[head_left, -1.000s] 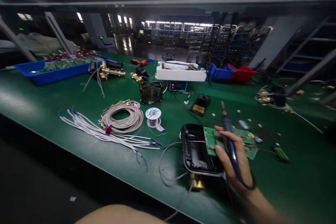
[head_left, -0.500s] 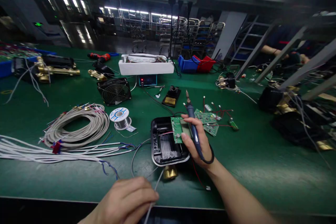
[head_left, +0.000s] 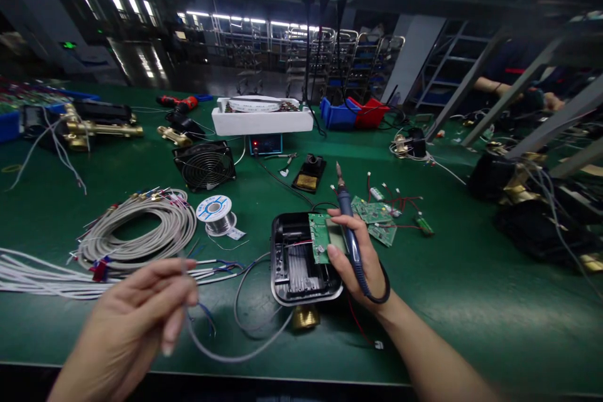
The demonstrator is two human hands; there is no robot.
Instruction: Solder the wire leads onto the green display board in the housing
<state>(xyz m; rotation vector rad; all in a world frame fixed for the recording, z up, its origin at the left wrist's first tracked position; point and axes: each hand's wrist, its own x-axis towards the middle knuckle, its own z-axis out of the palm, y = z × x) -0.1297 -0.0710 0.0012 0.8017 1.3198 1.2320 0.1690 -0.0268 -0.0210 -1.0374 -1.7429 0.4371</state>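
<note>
My right hand is closed around a soldering iron, its tip pointing up and away. The same hand pinches a green circuit board at the right side of an open black housing. Thin wires run from the board into the housing, and a threaded brass fitting sticks out of the housing's near side. To the left, my left hand is raised, slightly blurred, with a grey cable between thumb and fingers. That cable bends in a loose loop back toward the fitting.
A solder spool, a coil of grey cables and white cables lie left. Behind are a fan, an iron stand and a white tray. Circuit boards lie right. Another person's arm shows far right.
My left hand has moved left and up, drawing the grey cable out from the front edge into a curve. My right hand keeps the iron and board almost in place.
</note>
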